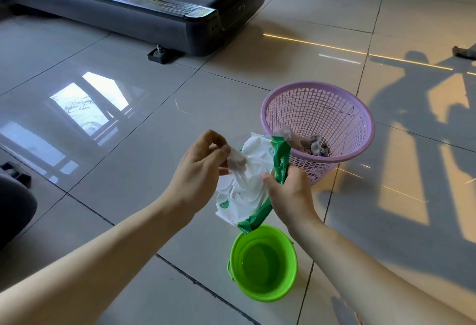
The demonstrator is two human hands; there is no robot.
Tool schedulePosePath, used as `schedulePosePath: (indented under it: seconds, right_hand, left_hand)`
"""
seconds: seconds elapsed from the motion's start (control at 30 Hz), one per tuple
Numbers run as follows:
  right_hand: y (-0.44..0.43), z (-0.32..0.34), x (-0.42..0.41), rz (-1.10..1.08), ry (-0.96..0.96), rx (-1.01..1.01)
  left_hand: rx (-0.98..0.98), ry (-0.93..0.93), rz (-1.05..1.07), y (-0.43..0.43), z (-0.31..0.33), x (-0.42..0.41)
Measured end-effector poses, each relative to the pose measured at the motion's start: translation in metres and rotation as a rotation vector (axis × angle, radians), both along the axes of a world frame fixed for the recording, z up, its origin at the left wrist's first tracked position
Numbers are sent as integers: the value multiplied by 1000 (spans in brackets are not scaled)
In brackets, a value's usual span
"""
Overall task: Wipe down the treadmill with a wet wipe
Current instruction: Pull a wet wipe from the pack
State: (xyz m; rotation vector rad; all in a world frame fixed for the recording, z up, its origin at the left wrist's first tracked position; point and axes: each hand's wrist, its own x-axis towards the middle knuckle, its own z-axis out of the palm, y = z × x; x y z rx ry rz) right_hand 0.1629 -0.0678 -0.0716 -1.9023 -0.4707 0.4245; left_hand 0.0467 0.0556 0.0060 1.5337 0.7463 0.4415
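— Did we make out any writing at all?
— None that we could read. We saw two small green emblems on the wet-wipe pack (244,190), their lettering too tiny for us, and a blurred mark on the treadmill (128,2) end cap.

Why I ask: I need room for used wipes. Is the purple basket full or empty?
Neither: the purple basket stands upright with a few crumpled, soiled wipes at its bottom; most of it is free.
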Motion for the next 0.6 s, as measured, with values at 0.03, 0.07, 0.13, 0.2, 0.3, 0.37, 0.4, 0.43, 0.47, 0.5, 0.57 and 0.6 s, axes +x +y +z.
schedulePosePath:
  seconds: [0.03,0.07,0.13,0.2,0.3,0.37,0.4,0.43,0.47,0.5,0.57,0.6]
  right_hand:
    - [0,-1,0,-3,3,-2]
    - [0,-2,1,-3,5,-8]
    - [0,-3,3,9,9,-20]
    - [0,-4,3,19,11,-25]
    - [0,-8,3,36,-3,-54]
    - [-1,-11,5,37,4,-62]
    - [0,-13,6,33,11,-72]
    - [0,-15,6,30,13,-91]
    - [1,-16,7,27,10,-113]
    - [1,-18,8,23,6,-132]
    - [1,-22,9,17,-1,-153]
    - [2,-24,10,16,-5,-154]
  left_hand:
    - [-27,-16,8,0,0,1]
    - [-44,-32,13,0,0,1]
    - [-63,-72,18,1,1,2]
    - [-61,-108,7,2,2,2]
    - [-99,-116,-68,-1,0,3]
    - [-142,-95,-113,-5,-1,4]
    - [-164,-100,-129,-7,0,4]
    - [-193,-119,-136,-6,1,4]
    - [-226,-144,-134,-5,4,4]
    - [-253,-168,-118,-3,5,4]
    - [-265,-209,-46,3,7,4]
    - [-257,-224,-7,6,8,3]
